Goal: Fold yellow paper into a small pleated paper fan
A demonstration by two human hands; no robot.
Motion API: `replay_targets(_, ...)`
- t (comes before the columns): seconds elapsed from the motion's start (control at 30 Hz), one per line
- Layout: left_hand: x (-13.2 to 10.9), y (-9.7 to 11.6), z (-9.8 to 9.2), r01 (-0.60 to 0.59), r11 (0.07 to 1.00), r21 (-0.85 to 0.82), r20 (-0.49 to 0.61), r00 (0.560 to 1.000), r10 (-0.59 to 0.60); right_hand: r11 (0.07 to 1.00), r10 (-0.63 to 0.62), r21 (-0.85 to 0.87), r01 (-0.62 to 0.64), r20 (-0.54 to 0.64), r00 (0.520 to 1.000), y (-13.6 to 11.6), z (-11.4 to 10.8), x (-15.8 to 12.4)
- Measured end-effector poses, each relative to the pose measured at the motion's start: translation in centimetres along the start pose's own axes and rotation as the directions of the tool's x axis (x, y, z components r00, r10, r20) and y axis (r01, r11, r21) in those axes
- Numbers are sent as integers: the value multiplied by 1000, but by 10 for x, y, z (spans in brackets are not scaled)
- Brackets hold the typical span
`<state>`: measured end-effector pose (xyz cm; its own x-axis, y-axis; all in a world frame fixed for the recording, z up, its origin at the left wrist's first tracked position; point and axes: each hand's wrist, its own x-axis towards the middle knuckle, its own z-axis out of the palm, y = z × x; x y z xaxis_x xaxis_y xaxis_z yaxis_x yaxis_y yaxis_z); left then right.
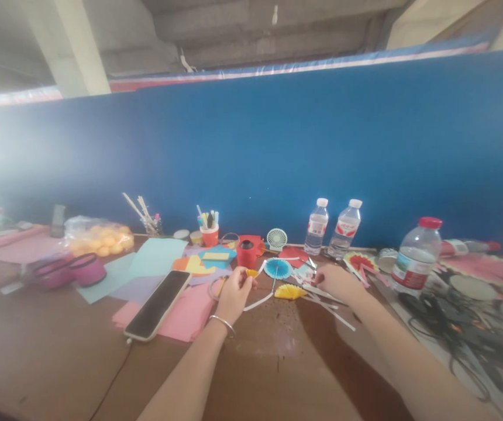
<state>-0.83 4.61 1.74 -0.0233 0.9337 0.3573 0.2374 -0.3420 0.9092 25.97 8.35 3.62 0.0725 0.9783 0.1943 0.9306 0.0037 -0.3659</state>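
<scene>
My left hand (234,287), with a silver bangle on its wrist, is closed with the fingertips pinching a small piece of yellow pleated paper (252,273). My right hand (336,283) is beside a shiny metal tool (311,265) that looks like scissors. Its fingers are curled, and what they hold is hidden. Between the hands lie a blue pleated paper rosette (278,268) and a yellow pleated paper fan (289,292). White paper strips (331,310) are spread under and in front of my right hand.
A phone (158,306) on a cable lies over pink paper sheets (192,310) at left. Behind are a red cup of pens (210,235), a red container (246,256), and a small white fan (276,239). Water bottles (345,229) and black cables (453,333) are at right.
</scene>
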Motion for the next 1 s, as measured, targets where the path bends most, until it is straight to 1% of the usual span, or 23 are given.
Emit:
replay_targets(0.1,0,0,-1,-13,999,38,4,1000,13,996,55,-68,-53,30,998,13,4,2)
replay_targets(0.2,0,1,-2,-32,996,83,19,999,31,987,112,-117,-107,40,993,18,12,7)
replay_targets(0.27,0,2,-2,-35,994,103,27,999,33,982,140,-142,-128,78,987,20,18,10)
replay_targets(0.37,-1,2,-2,-42,988,147,33,999,37,977,161,-164,-139,131,978,22,25,15)
replay_targets(0.5,-1,2,-1,-43,984,175,28,999,39,978,152,-164,-127,152,977,21,25,20)
replay_targets(0.77,-4,3,-1,-63,968,242,38,998,55,978,146,-164,-128,98,984,12,24,13)
replay_targets(0.9,-5,3,1,-74,967,242,53,997,63,985,121,-134,-112,59,991,17,26,13)
replay_targets(1.0,-5,3,2,-85,964,251,57,996,73,989,103,-102,-103,-6,995,23,26,15)
